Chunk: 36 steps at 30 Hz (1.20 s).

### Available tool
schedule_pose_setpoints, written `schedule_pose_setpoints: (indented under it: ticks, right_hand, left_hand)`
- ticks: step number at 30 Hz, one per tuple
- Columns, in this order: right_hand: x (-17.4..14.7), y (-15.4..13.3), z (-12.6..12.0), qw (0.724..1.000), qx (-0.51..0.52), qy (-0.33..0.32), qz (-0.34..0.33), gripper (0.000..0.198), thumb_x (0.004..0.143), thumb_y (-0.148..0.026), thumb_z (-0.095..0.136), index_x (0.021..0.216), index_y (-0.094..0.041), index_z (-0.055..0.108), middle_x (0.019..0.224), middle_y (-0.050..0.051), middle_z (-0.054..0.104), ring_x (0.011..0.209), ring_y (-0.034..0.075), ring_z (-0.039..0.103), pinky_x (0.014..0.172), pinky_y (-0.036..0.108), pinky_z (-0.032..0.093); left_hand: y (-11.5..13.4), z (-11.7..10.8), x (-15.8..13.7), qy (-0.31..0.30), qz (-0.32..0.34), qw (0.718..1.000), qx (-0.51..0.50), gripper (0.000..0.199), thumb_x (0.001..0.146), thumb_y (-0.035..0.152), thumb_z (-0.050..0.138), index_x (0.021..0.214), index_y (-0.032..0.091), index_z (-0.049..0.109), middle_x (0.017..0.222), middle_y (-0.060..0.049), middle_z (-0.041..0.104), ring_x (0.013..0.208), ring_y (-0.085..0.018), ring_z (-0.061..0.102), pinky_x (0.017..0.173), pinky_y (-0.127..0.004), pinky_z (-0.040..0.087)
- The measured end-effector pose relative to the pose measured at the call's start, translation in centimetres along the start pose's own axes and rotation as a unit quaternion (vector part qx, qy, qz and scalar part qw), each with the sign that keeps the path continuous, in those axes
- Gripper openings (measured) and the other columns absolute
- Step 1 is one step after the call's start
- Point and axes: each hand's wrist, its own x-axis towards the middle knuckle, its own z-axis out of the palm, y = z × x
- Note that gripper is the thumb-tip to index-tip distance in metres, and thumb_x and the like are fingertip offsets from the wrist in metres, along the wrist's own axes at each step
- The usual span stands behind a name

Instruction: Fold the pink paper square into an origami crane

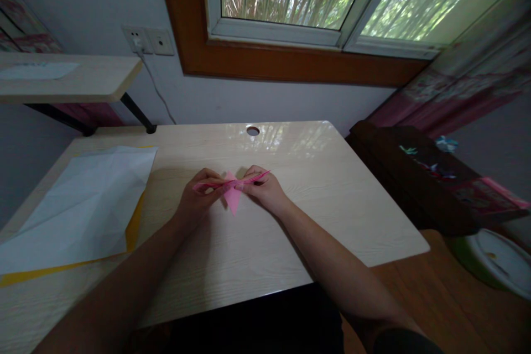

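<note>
Between my two hands is a piece of folded pink paper [233, 199], held just over the pale wooden desk [323, 221]. Long narrow flaps of it stretch out to both sides, and a pointed flap hangs down in the middle. My left hand [202, 188] pinches the left flap between thumb and fingers. The right flap is gripped near the centre by my right hand [262, 191], its tip sticking out past the fingers. Some fingertips are hidden behind the paper.
Large creased white sheets [91, 193] lie over a yellow sheet [133, 224] on the left. A raised shelf [112, 80] stands at the back left, near a wall socket [149, 41] with a cord. To the right are a dark cabinet [410, 188] and a round green-and-white bin [498, 257].
</note>
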Motion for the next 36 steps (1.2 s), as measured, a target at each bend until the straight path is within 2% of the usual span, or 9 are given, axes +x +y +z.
schedule_pose_setpoints:
  ticks: [7,11,14,20,26,30,36]
  right_hand:
    - [-0.5,-0.3,0.2,0.999,-0.039,0.032,-0.001,0.030,0.073,-0.046,0.088,0.068,-0.020,0.072,0.071,0.000,0.058,0.061,0.011,0.053,0.053,0.025,0.039]
    - [-0.5,-0.6,0.2,0.998,-0.040,0.033,-0.022,0.027,0.075,-0.044,0.087,0.069,-0.022,0.074,0.075,0.000,0.058,0.064,0.011,0.054,0.054,0.025,0.040]
    - [-0.4,-0.7,0.2,0.998,-0.054,0.010,-0.037,0.028,0.079,-0.045,0.084,0.070,-0.021,0.072,0.077,0.000,0.058,0.068,0.012,0.055,0.058,0.026,0.043]
    - [-0.2,-1.0,0.1,0.995,-0.072,-0.017,-0.067,0.025,0.082,-0.047,0.081,0.083,-0.023,0.075,0.086,0.002,0.062,0.079,0.014,0.059,0.068,0.028,0.048]
    - [-0.3,-1.0,0.3,0.997,-0.063,0.003,-0.035,0.030,0.081,-0.048,0.081,0.072,-0.021,0.069,0.079,0.000,0.058,0.071,0.013,0.056,0.063,0.027,0.045]
    - [-0.3,-0.7,0.4,0.999,-0.042,0.000,-0.015,0.033,0.080,-0.048,0.082,0.071,-0.020,0.067,0.077,-0.001,0.056,0.069,0.012,0.055,0.062,0.027,0.043]
    - [-0.2,-0.7,0.4,0.998,-0.043,-0.015,-0.035,0.028,0.081,-0.043,0.082,0.070,-0.021,0.070,0.076,-0.001,0.058,0.069,0.012,0.056,0.064,0.027,0.044]
  left_hand:
    - [0.0,-0.5,-0.1,-0.017,0.051,0.998,0.043,0.014,0.083,0.028,0.081,0.097,0.031,0.083,0.090,-0.003,0.067,0.081,-0.015,0.063,0.069,-0.026,0.052]
    - [0.4,-0.5,-0.1,-0.024,0.050,0.997,0.055,0.013,0.084,0.026,0.080,0.097,0.031,0.083,0.090,-0.004,0.068,0.082,-0.015,0.064,0.071,-0.026,0.054]
    - [0.4,-0.4,-0.1,-0.018,0.050,0.998,0.040,0.014,0.083,0.025,0.081,0.096,0.031,0.083,0.090,-0.003,0.068,0.082,-0.014,0.064,0.069,-0.025,0.054]
    - [0.0,-0.6,0.0,-0.033,0.051,0.998,0.034,0.015,0.084,0.026,0.080,0.098,0.031,0.082,0.091,-0.003,0.068,0.082,-0.014,0.064,0.072,-0.025,0.054]
    - [0.5,-0.3,-0.1,-0.016,0.019,0.999,0.029,0.011,0.082,0.030,0.082,0.093,0.027,0.082,0.091,-0.004,0.068,0.086,-0.018,0.064,0.076,-0.029,0.055]
    - [1.2,-0.1,0.1,-0.015,0.015,0.999,0.029,0.009,0.082,0.032,0.082,0.089,0.025,0.081,0.088,-0.003,0.069,0.082,-0.017,0.064,0.074,-0.029,0.054]
    - [1.1,-0.1,0.2,-0.008,0.016,0.998,0.054,0.011,0.082,0.034,0.081,0.085,0.024,0.080,0.081,-0.002,0.066,0.075,-0.015,0.062,0.066,-0.026,0.050]
